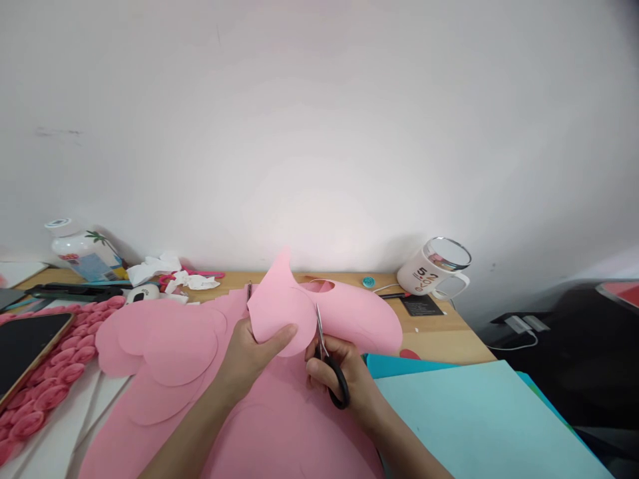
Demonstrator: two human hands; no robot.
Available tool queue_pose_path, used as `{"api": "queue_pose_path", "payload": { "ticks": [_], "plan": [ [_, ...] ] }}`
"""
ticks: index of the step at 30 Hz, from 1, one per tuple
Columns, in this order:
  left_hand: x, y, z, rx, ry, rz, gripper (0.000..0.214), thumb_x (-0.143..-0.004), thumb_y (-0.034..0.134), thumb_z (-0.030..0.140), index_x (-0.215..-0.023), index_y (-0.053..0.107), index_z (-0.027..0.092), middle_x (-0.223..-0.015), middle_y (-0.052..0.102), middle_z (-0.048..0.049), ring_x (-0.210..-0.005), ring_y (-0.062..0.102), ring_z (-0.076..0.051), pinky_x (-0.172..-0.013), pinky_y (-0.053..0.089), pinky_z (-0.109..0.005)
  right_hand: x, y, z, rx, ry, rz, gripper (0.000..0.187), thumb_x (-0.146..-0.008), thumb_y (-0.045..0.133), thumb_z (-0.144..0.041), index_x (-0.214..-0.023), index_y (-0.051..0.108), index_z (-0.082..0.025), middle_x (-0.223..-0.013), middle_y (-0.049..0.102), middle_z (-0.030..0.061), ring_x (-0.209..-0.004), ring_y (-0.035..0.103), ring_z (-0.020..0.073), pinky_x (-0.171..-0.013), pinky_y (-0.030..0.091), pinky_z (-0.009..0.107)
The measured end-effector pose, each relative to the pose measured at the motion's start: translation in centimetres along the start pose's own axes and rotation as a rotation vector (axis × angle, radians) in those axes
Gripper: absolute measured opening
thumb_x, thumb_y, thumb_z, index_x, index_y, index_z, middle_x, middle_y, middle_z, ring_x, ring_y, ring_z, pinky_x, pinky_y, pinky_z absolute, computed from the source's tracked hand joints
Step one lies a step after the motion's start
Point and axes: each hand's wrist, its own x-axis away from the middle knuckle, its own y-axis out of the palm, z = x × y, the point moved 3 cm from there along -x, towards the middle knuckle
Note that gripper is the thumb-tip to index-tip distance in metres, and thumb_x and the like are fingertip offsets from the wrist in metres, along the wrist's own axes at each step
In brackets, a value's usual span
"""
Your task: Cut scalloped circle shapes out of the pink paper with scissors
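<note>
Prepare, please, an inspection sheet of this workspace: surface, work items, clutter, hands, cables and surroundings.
Surface: wooden tabletop, largely covered by paper.
Work items: curled pink paper; scissors with black handles; overlapping rounded pink cut-outs at left.
Clutter: white bottle, crumpled tissues, dark-screened device on the left; white mug, turquoise sheets on the right.
Left hand: pinches the curled pink paper, thumb on top.
Right hand: grips the scissors, blades at the paper.
Cables: thin white cable near the mug; another by the white plugs at right.
Surroundings: pale wall behind, with faint marks.
</note>
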Motion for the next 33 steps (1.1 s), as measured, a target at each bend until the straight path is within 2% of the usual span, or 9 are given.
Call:
{"api": "queue_pose_path", "payload": {
  "ticks": [4,8,11,13,17,19,22,26,33],
  "plan": [
    [0.0,0.0,0.2,-0.013,-0.007,0.017,0.033,-0.064,0.068,0.041,-0.082,0.068,0.013,-0.084,0.072,-0.0085,-0.076,0.065,-0.023,-0.055,0.051,-0.026,0.1,0.1,-0.2,0.008,-0.013,-0.004,0.028,-0.071,0.063,-0.039,-0.059,0.049,-0.017,-0.047,0.047,-0.0047,-0.043,0.041,0.0087,-0.043,0.033,0.021],
    [0.0,-0.1,0.1,-0.046,-0.004,0.067,0.027,-0.064,0.067,0.040,-0.064,0.065,0.014,-0.064,0.068,-0.0033,-0.061,0.061,-0.018,-0.050,0.048,-0.024,0.1,0.2,-0.1,-0.020,-0.012,0.001,0.029,-0.070,0.064,-0.039,-0.059,0.049,-0.018,-0.046,0.047,-0.0047,-0.043,0.041,0.0091,-0.043,0.032,0.022],
    [0.1,0.1,-0.1,-0.068,0.029,0.114,0.030,-0.065,0.066,0.041,-0.053,0.058,0.015,-0.052,0.062,0.0002,-0.053,0.056,-0.015,-0.046,0.044,-0.022,0.1,0.2,-0.1,-0.044,-0.014,0.007,0.029,-0.068,0.066,-0.040,-0.059,0.050,-0.018,-0.046,0.048,-0.0044,-0.044,0.041,0.0095,-0.044,0.031,0.022],
    [0.3,0.4,-0.1,-0.044,0.051,0.148,0.030,-0.066,0.064,0.042,-0.055,0.059,0.015,-0.056,0.063,-0.0003,-0.057,0.057,-0.015,-0.049,0.045,-0.022,0.1,0.2,-0.2,-0.050,-0.013,0.008,0.029,-0.068,0.066,-0.040,-0.060,0.050,-0.017,-0.047,0.048,-0.0039,-0.045,0.041,0.0096,-0.044,0.031,0.022],
    [0.8,1.1,0.1,0.052,0.052,0.244,0.027,-0.066,0.065,0.041,-0.072,0.065,0.015,-0.071,0.069,-0.0029,-0.069,0.061,-0.017,-0.059,0.048,-0.023,0.2,0.4,-0.2,-0.053,-0.034,-0.010,0.029,-0.069,0.066,-0.040,-0.061,0.050,-0.017,-0.048,0.048,-0.0039,-0.045,0.042,0.0094,-0.044,0.032,0.022],
    [0.9,1.2,0.2,0.034,0.033,0.222,0.024,-0.064,0.066,0.039,-0.063,0.062,0.016,-0.059,0.064,-0.0011,-0.059,0.059,-0.015,-0.055,0.047,-0.024,0.2,0.5,-0.2,-0.051,-0.040,-0.018,0.029,-0.069,0.065,-0.041,-0.061,0.050,-0.017,-0.048,0.047,-0.0042,-0.044,0.041,0.0093,-0.044,0.032,0.022],
    [0.8,1.1,0.4,-0.021,-0.009,0.102,0.029,-0.064,0.067,0.037,-0.049,0.052,0.017,-0.040,0.049,0.0040,-0.043,0.048,-0.012,-0.046,0.042,-0.024,0.1,0.4,-0.1,-0.043,-0.029,-0.005,0.030,-0.068,0.066,-0.042,-0.063,0.050,-0.018,-0.049,0.045,-0.0047,-0.046,0.039,0.0093,-0.045,0.031,0.022],
    [0.6,0.7,0.8,-0.037,-0.061,0.006,0.023,-0.061,0.068,0.033,-0.053,0.055,0.017,-0.042,0.049,0.0048,-0.043,0.047,-0.011,-0.043,0.041,-0.023,0.1,0.2,-0.3,-0.051,-0.053,-0.014,0.031,-0.066,0.068,-0.044,-0.068,0.051,-0.018,-0.057,0.040,-0.0044,-0.053,0.033,0.0098,-0.049,0.027,0.023],
    [0.8,0.7,1.2,-0.063,-0.078,-0.008,0.014,-0.059,0.069,0.025,-0.054,0.058,0.017,-0.040,0.049,0.0051,-0.042,0.049,-0.012,-0.045,0.045,-0.024,0.0,0.0,-0.5,-0.039,-0.051,-0.030,0.037,-0.064,0.068,-0.049,-0.069,0.049,-0.019,-0.060,0.037,-0.0038,-0.057,0.031,0.0111,-0.051,0.026,0.024]
  ]
}}
